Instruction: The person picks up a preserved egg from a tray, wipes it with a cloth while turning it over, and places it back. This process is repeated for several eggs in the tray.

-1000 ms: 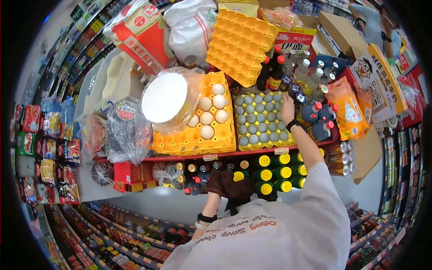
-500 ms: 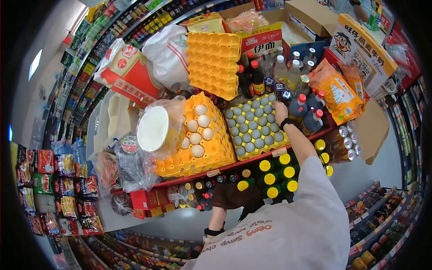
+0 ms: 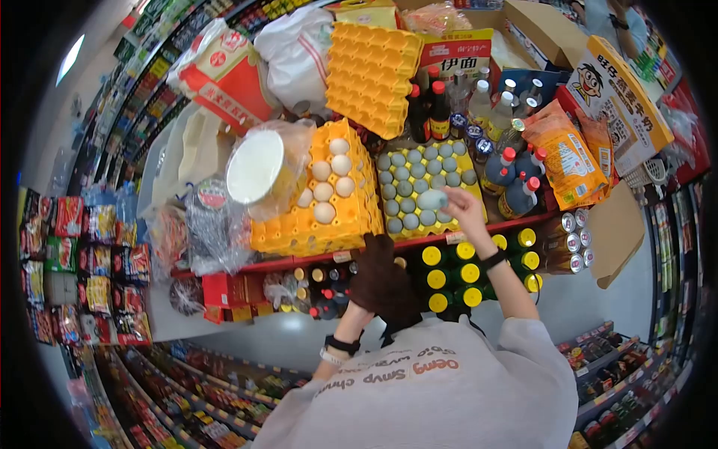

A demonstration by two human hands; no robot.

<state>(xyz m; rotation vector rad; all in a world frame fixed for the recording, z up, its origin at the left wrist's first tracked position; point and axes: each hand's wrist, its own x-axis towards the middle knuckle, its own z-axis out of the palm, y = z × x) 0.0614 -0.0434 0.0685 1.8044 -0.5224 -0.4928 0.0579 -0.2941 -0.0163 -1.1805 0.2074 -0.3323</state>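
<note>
My right hand (image 3: 465, 210) pinches a pale blue-green egg (image 3: 432, 200) just above a yellow tray (image 3: 466, 162) of similar eggs. My left hand (image 3: 358, 315) is at a dark brown bag (image 3: 382, 282), held in front of the table's red edge. The bag hides most of its fingers. Left of the blue-green eggs, a stack of orange egg trays (image 3: 366, 196) carries several whitish eggs (image 3: 321, 171). Another stack of orange trays (image 3: 372, 73), with no eggs visible in it, leans behind.
Glass bottles (image 3: 499, 112) and orange snack bags (image 3: 565, 153) stand right of the eggs. A white round lid (image 3: 256, 167) lies at the left. Yellow-capped bottles (image 3: 468, 274) stand below the red edge (image 3: 419, 241). Store shelves surround the table.
My right hand has drawn back from the tray's right side toward me, now with an egg in its fingers. My left hand and the brown bag have moved up closer to the table edge.
</note>
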